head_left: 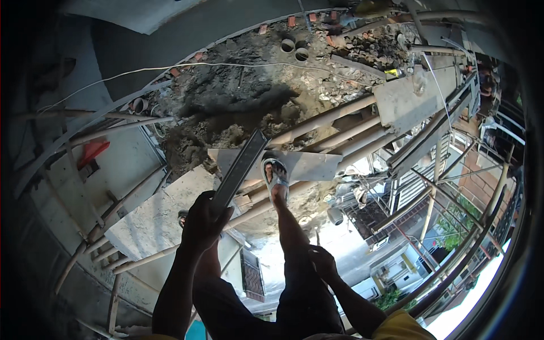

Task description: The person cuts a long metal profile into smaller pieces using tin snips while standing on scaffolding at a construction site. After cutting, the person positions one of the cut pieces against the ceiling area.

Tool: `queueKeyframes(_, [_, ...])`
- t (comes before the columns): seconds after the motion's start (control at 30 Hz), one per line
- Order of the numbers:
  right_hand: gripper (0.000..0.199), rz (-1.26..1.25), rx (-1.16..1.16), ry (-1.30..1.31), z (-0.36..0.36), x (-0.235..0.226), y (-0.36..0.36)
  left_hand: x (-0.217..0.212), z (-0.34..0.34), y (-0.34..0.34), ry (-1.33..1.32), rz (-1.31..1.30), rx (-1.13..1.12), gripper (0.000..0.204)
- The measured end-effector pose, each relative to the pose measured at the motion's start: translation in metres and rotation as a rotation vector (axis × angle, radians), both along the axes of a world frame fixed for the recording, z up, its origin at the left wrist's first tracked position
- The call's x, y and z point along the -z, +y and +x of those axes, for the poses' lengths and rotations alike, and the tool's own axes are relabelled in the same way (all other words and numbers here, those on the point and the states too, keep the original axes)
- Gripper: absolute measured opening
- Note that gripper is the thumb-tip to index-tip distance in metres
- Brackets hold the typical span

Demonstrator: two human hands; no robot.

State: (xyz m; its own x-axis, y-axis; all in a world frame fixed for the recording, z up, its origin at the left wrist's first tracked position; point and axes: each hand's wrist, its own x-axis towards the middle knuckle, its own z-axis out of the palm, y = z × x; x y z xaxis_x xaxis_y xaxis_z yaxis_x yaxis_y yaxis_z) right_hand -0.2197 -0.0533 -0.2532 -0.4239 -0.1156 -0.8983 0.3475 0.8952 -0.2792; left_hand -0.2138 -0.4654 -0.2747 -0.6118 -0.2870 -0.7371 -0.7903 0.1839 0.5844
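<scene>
My left hand (205,218) is wrapped round the near end of a long, straight grey metal bar (241,170). It looks like a screed straightedge with a channel along its face, and it slants up and away to the right over the boards. My right hand (323,263) hangs beside my right knee, dark in shadow; its fingers are too dim to make out. Below the bar's far end, my right foot in a sandal (276,170) stands on a pale board (314,166). My left foot is mostly hidden behind my left hand and arm.
Bamboo poles (326,122) carry the boards, with open gaps and a drop beneath. Another board (161,212) lies left, a wider sheet (419,99) far right. Beyond is rough rubble and wet-looking mortar (238,102), two pipe openings (294,50) and a loose cable (226,64).
</scene>
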Motion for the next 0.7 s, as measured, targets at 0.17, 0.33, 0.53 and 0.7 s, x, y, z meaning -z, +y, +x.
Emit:
queueKeyframes(0.17, [0.022, -0.168, 0.046, 0.092, -0.009, 0.003, 0.088, 0.003, -0.093, 0.052, 0.109, 0.000, 0.135, 0.049])
queueKeyframes(0.33, [0.028, 0.098, 0.823, -0.134, -0.015, -0.009, 0.143, 0.003, -0.142, 0.090, -0.009, -0.107, 0.495, 0.053])
queueKeyframes(0.53, [0.024, 0.141, 0.872, -0.179, 0.048, -0.025, 0.173, 0.010, -0.135, 0.093, -0.146, -0.072, 0.626, 0.050])
queueKeyframes(0.7, [0.027, 0.067, 0.956, -0.280, 0.094, -0.032, 0.148, 0.011, -0.102, 0.073, -0.371, -0.146, 0.663, 0.054])
